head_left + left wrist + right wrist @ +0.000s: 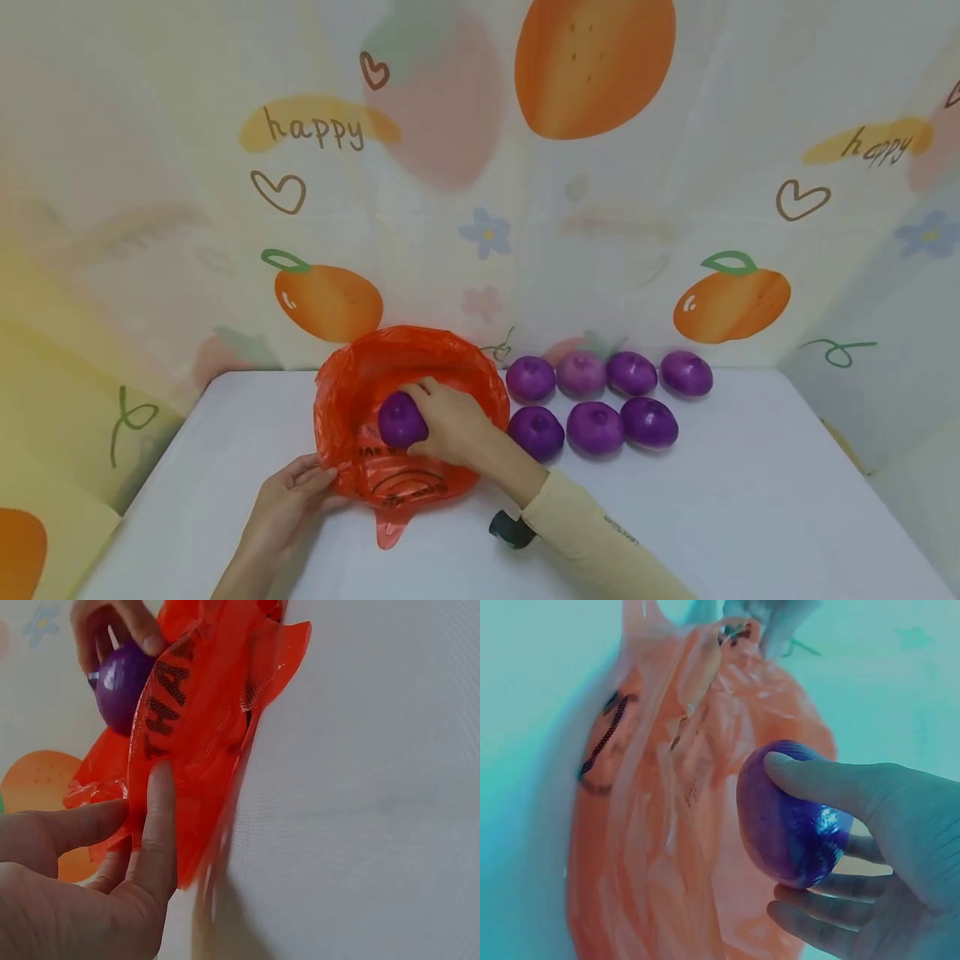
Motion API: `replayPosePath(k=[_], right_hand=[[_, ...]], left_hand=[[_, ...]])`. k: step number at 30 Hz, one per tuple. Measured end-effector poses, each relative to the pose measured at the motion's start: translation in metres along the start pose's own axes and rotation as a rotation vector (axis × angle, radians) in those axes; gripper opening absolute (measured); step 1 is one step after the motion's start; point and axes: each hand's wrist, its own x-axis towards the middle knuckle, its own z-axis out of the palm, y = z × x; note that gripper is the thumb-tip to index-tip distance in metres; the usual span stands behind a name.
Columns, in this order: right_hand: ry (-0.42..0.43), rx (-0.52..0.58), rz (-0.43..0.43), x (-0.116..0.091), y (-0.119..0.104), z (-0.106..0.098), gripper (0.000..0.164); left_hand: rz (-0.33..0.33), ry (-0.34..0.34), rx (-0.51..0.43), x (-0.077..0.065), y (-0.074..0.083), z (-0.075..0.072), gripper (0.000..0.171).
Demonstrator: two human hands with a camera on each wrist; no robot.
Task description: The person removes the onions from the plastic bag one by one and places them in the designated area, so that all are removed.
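Note:
An orange-red plastic bag lies on the white table with its mouth opened upward. My left hand pinches the bag's near edge between thumb and forefinger. My right hand grips a glossy purple round fruit at the bag's mouth, thumb on top and fingers underneath the fruit. In the left wrist view the same fruit shows behind the bag's rim, which bears dark printed letters.
Several more purple round fruits stand in two rows on the table just right of the bag, close to the back wall. Printed cloth walls close the table at the back and both sides.

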Motion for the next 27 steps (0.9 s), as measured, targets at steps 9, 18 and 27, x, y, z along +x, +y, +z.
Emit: replayPosePath(k=[9, 18, 27], right_hand=[[0.135, 0.088, -0.023, -0.058, 0.025, -0.036, 0.08], [0.311, 0.103, 0.051, -0.107, 0.093, -0.069, 0.082], [0.329, 0.136, 0.224, -0.155, 0.155, -0.098, 0.082]], left_hand=[[-0.015, -0.015, -0.02, -0.009, 0.007, -0.003, 0.057], [-0.04, 0.02, 0.007, -0.014, 0.007, -0.013, 0.059], [-0.064, 0.045, 0.003, -0.014, 0.007, -0.01, 0.059]])
